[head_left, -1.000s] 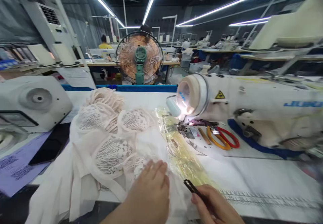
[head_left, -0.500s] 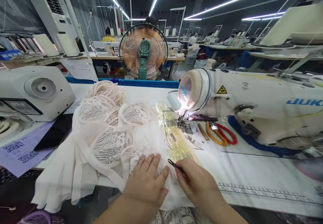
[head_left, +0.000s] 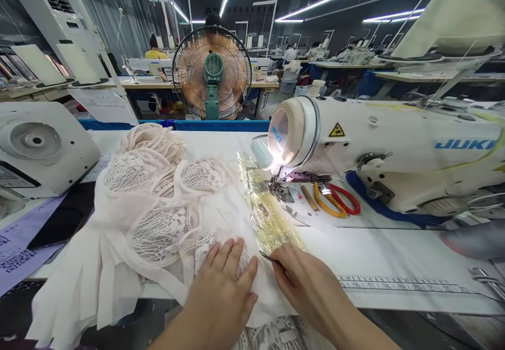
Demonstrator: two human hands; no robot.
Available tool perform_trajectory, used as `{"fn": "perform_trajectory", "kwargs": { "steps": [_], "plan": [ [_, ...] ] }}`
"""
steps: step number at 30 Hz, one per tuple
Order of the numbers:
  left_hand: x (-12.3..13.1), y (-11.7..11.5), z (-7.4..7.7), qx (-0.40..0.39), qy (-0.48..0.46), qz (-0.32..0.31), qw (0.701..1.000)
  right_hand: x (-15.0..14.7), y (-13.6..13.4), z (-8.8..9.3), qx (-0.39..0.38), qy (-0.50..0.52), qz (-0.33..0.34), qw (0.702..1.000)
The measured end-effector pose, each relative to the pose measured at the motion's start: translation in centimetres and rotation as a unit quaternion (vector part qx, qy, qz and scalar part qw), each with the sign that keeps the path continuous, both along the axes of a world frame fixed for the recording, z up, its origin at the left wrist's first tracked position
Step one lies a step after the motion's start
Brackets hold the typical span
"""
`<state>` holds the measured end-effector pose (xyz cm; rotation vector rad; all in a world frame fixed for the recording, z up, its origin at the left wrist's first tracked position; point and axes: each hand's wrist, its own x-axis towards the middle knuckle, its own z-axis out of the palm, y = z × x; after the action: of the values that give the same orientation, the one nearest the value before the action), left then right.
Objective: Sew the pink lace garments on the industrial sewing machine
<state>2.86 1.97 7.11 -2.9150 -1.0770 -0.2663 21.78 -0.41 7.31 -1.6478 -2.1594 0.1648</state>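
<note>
Head view: near the front edge of the worktop [head_left: 386, 255], pale lace cloth [head_left: 202, 245] is covered by the left hand [head_left: 221, 286], laid flat with its fingers slightly spread. A slim dark tool [head_left: 265, 256] is pinched in the right hand [head_left: 305, 275], its tip turned toward the left hand. A yellowish film strip [head_left: 272, 223] is laid beside the sewing machine [head_left: 339, 145]; lace garments [head_left: 155, 231] are piled leftward, partly draped over the front edge.
</note>
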Motion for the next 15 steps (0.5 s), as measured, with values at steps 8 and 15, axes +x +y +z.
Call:
{"fn": "perform_trajectory", "kwargs": {
  "steps": [8, 15],
  "plan": [
    [0.0, 0.0, -0.5, 0.013, -0.004, 0.005, 1.0, -0.7, 0.9, -0.9, -0.003, 0.027, 0.009, 1.0],
    [0.1, 0.1, -0.3, 0.025, 0.007, 0.004, 1.0, 0.4, 0.0, 0.8, -0.052, -0.03, -0.004, 0.998]
  ]
}}
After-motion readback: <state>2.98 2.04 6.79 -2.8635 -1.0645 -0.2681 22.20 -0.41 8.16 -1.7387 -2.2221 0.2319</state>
